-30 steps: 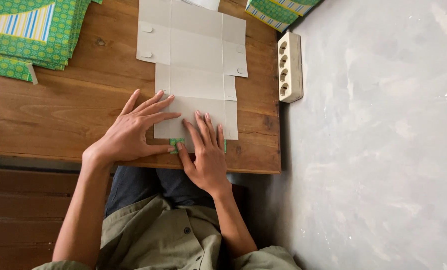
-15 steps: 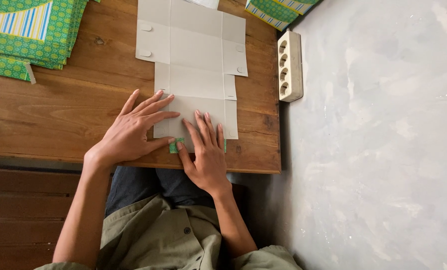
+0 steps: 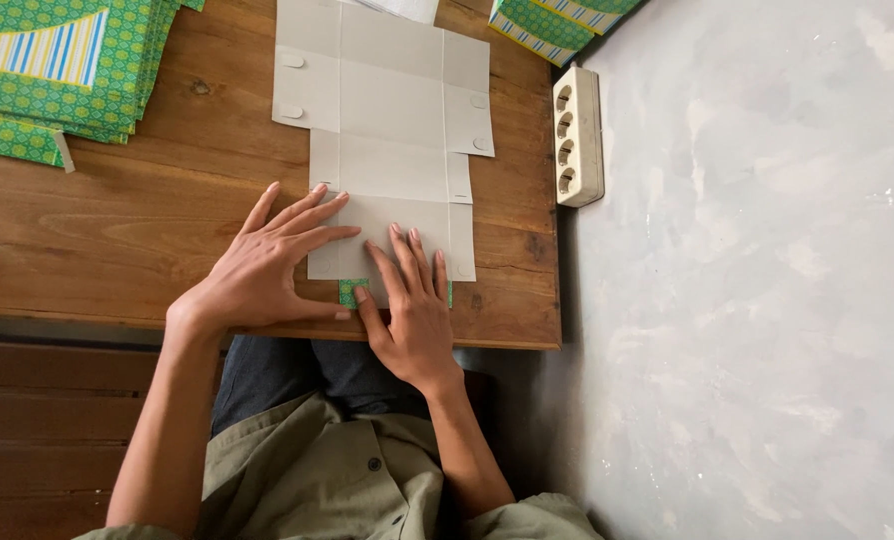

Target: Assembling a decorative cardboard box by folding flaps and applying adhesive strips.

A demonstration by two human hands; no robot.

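Wooden table under me, with a pale grey wall running along its right edge. Right in front of me on the table is a flat, unfolded cardboard box blank, plain grey side up, with its creases and little tabs showing. Everything else I'll place off that blank.

Both my hands are pressed flat on its near end, fingers spread, not gripping anything. My left hand sits on the blank's near-left corner, half on the wood. My right hand is just beside it, thumb down on a small green flap that peeks out from the blank's near edge.

Left of the blank, well apart, there's a stack of green patterned sheets. Past its far right corner, more green pieces. Right of it, near the table's edge, lies a white power strip.
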